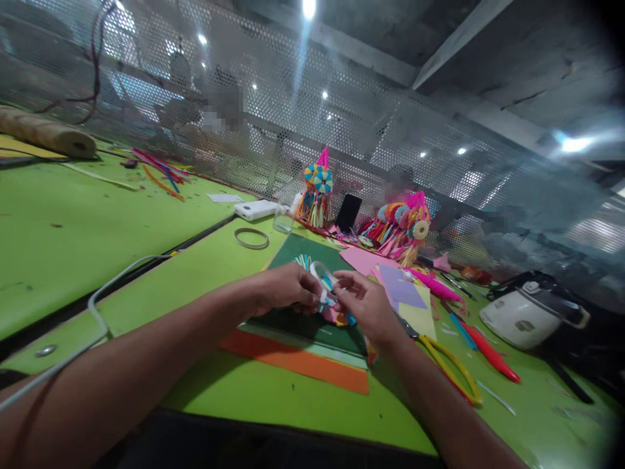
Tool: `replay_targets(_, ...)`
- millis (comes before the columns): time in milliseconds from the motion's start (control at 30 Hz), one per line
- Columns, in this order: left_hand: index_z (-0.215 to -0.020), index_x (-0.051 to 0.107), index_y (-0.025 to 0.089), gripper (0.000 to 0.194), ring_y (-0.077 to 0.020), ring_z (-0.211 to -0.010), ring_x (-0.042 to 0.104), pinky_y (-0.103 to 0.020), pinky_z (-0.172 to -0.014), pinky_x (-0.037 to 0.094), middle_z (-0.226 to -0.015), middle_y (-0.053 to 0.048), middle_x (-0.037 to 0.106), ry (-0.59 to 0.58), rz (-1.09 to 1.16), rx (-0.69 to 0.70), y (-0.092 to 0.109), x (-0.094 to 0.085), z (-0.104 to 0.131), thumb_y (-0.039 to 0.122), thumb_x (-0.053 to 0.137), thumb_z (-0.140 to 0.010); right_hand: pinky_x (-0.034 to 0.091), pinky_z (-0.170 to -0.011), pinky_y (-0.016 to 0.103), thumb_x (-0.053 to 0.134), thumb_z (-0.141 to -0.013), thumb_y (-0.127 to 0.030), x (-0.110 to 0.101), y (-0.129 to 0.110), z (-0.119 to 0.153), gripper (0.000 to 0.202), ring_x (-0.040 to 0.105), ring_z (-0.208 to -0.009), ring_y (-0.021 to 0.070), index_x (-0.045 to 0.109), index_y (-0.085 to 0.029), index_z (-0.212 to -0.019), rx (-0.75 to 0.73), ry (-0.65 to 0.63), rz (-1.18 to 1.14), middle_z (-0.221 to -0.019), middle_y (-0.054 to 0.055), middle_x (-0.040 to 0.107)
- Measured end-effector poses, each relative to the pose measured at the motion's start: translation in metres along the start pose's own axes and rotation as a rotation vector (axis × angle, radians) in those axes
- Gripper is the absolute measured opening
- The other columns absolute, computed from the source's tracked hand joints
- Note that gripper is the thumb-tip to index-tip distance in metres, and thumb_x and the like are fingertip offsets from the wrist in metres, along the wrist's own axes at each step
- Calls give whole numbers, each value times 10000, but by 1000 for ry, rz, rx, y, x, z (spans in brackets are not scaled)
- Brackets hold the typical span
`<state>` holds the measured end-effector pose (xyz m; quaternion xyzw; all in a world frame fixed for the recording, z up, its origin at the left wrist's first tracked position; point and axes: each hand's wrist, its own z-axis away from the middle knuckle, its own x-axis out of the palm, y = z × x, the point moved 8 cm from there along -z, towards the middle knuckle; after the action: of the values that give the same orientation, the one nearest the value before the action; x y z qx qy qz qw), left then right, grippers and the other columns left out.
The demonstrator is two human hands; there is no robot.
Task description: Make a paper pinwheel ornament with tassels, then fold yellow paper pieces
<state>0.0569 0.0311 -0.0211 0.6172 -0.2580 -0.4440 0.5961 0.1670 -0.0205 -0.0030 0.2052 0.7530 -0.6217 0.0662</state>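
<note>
Over the green mat (297, 329), the white loop (316, 268) leans toward the mat's far edge between left hand (293, 286) and right hand (364, 303), both pinching it.

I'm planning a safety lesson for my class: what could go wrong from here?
The yellow-handled scissors lie close to the right forearm; a sideways move might knock them. The white cable runs right by the left forearm and could snag. The small colourful piece between the left hand and right hand might slip or crease.
</note>
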Motion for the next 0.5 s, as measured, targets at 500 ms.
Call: replay_targets(500, -581, 610, 141, 116, -89, -527, 493, -211, -545, 362, -553, 7, 597, -73, 72, 13, 5, 3, 3, 248, 648, -606, 422, -943, 368, 505, -741, -247, -166, 53, 123, 594, 547, -1104, 255, 460, -212, -1332, 215, -274, 1017, -1278, 110, 542)
